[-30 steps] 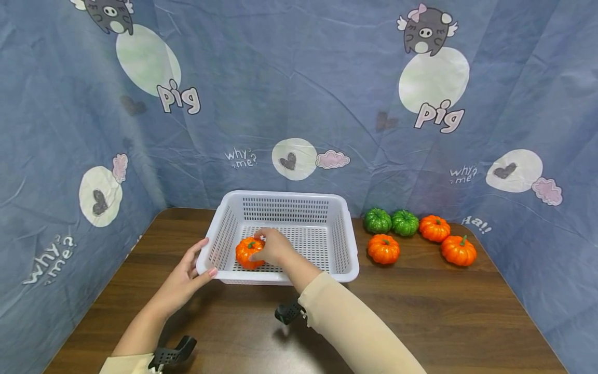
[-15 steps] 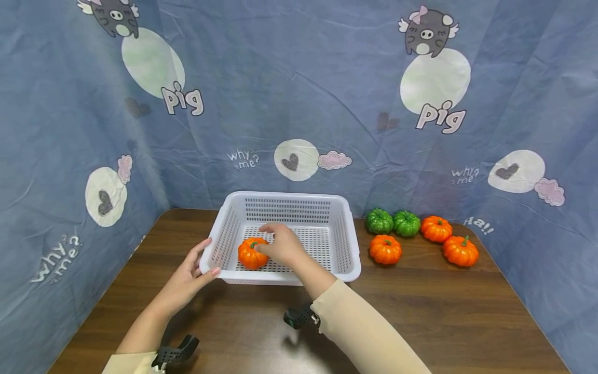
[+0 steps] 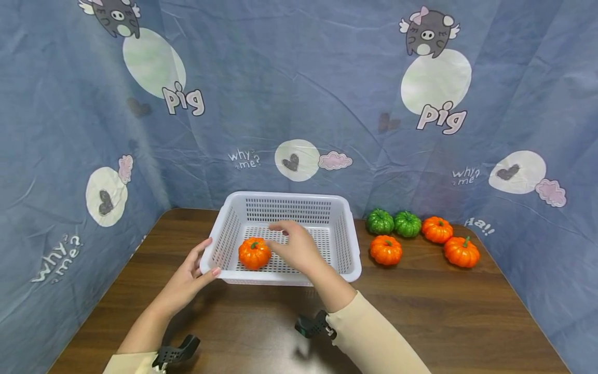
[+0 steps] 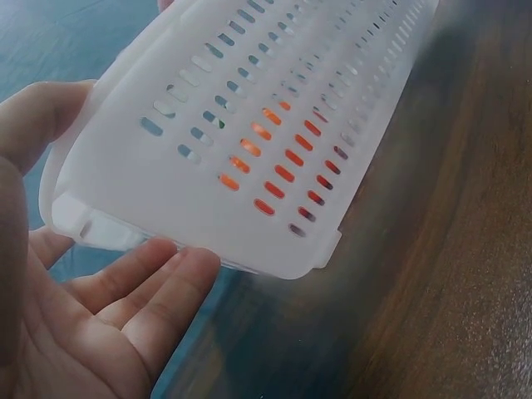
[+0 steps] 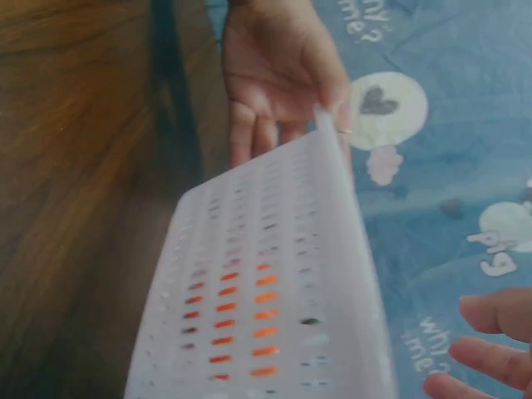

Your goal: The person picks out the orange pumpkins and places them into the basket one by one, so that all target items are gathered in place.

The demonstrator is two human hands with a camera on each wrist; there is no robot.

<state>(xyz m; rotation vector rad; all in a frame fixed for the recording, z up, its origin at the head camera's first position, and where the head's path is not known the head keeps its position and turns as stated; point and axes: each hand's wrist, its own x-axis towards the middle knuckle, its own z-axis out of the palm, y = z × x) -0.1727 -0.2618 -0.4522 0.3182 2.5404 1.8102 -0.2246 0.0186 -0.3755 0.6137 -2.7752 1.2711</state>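
A small orange pumpkin (image 3: 254, 257) with a green stem sits in the left part of a white slotted plastic basket (image 3: 261, 277). My left hand (image 3: 189, 275) holds the basket's front left corner, thumb on the front rim and fingers at the left side; the left wrist view shows the fingers (image 4: 166, 291) against the outer wall. Just right of the pumpkin, my right hand (image 3: 299, 249) hovers over the basket with its fingers spread and nothing between them. In the right wrist view its fingers (image 5: 490, 357) are partly cut off. Orange patches of pumpkin show through the slots.
Right of the basket on the wooden table (image 3: 420, 311) stand two green pumpkins (image 3: 380, 222) and several orange pumpkins (image 3: 385, 250). A blue printed cloth (image 3: 327, 104) hangs behind and at both sides of the table.
My right hand has let go of the orange pumpkin and moved right, away from it. The pumpkin stays in the basket, and my left hand keeps its hold on the corner.
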